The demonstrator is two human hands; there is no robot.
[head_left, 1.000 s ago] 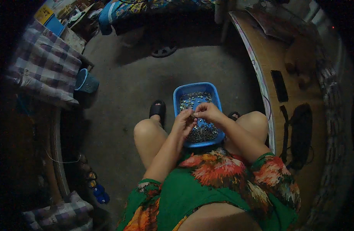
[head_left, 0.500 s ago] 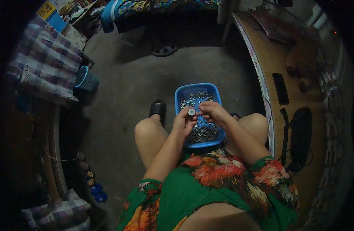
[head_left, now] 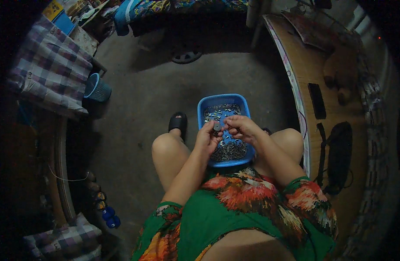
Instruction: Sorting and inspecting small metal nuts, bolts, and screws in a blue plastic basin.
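Note:
A blue plastic basket [head_left: 201, 106] sits between my knees. Many small, shiny metal cylinders [head_left: 229, 151] lie in it, heaped at its near end and scattered toward the far end. Over the basket, my left hand [head_left: 207, 136] is closed around a small round grey metal piece [head_left: 217, 126] with a dark spot at its middle. Just right of that piece is my right hand [head_left: 240, 127], its thumb and fingers pinched together close to the piece's edge. Whatever the right fingertips hold is too small to make out.
On my right runs a wooden bench [head_left: 315, 161] bearing a dark phone [head_left: 316, 101] and a black bag [head_left: 340, 156]. A light blue bin [head_left: 98, 88] stands at the left beside a checked cloth [head_left: 54, 65]. Small blue round objects [head_left: 111, 217] lie on the floor at lower left.
The round piece in my left hand has tipped slightly; its face looks duller grey where it shone bright before. Both hands stay in nearly the same place over the basket.

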